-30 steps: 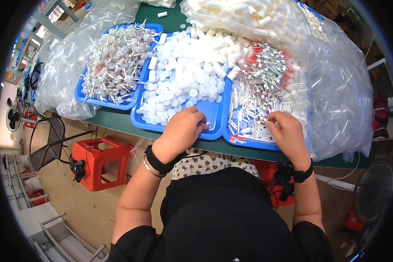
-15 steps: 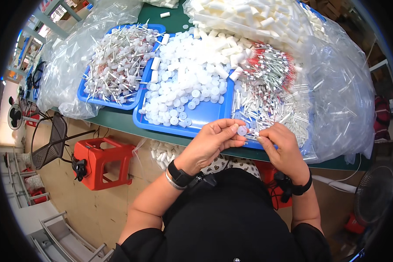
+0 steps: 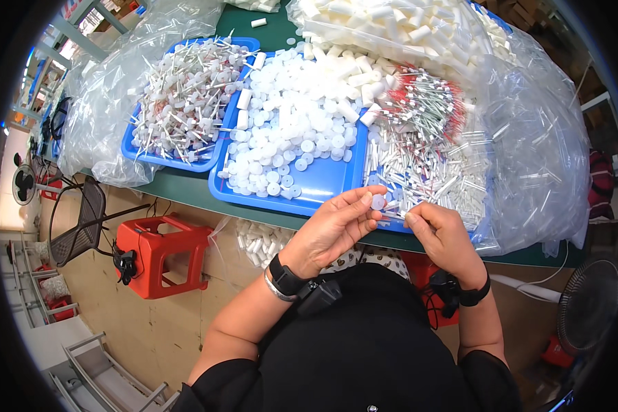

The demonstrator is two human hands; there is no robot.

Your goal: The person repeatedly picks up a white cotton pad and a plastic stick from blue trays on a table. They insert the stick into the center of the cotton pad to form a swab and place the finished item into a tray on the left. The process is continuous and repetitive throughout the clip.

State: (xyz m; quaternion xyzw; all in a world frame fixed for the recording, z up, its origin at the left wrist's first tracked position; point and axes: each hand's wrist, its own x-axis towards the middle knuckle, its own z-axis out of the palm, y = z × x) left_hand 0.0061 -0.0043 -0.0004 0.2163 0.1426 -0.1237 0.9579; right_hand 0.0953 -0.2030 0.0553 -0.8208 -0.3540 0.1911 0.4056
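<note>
Over the front edge of the trays, my left hand [image 3: 341, 223] pinches a small translucent white disc [image 3: 378, 202] between thumb and forefinger. Just to its right is my right hand [image 3: 441, 233], thumb and forefinger pressed together; whatever they hold is too small to make out. Behind the left hand, a blue tray [image 3: 326, 184] bears a heap of similar translucent discs [image 3: 296, 147]. A pile of thin white sticks [image 3: 426, 165] spreads out behind the right hand, with a bundle of red-tipped wire pieces [image 3: 426, 103] on its far side.
Another blue tray [image 3: 134, 152] at left carries assembled disc-and-stick pieces [image 3: 185, 99]. White foam cylinders [image 3: 391, 27] fill a clear bag at the back. Plastic sheeting [image 3: 535, 158] covers the right side of the green table [image 3: 178, 189]. A red stool [image 3: 161, 257] stands at lower left.
My left hand with the disc has shifted slightly left. My right hand has moved a little down, and the gap between the two hands has widened.
</note>
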